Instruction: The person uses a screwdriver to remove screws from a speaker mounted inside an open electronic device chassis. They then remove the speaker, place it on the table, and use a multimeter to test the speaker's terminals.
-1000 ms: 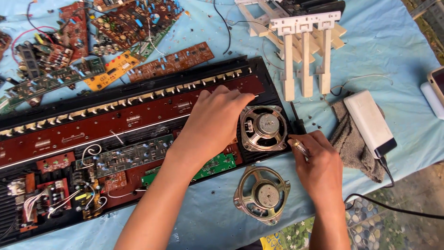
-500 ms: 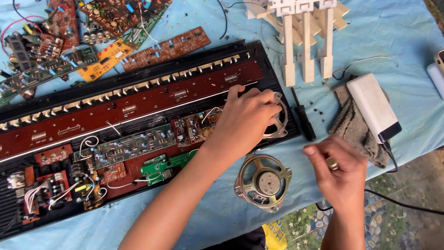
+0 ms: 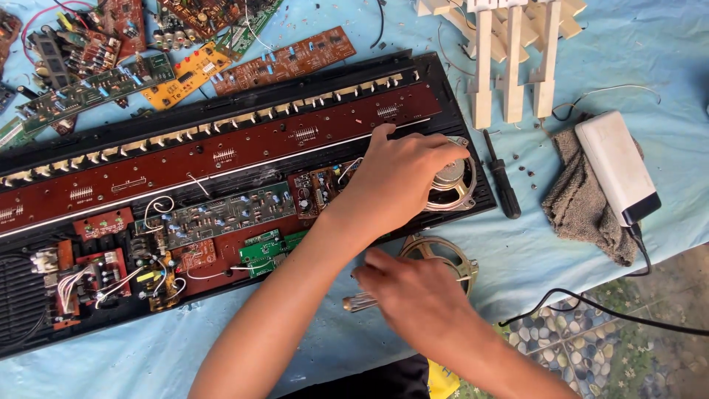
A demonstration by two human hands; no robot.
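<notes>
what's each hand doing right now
Left hand: closed over the mounted speaker.
Right hand: shut on a clear-handled screwdriver.

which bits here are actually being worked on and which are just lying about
In use:
- left hand on the speaker in the opened keyboard case
- right hand holding a clear-handled tool

Lying about:
- second speaker
- black screwdriver
- loose circuit boards
- white keys
- white box on a rag

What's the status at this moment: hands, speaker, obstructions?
Left hand gripping the mounted speaker in the keyboard case. Right hand holding a tool handle, over the loose speaker. Black screwdriver lies alongside.
</notes>
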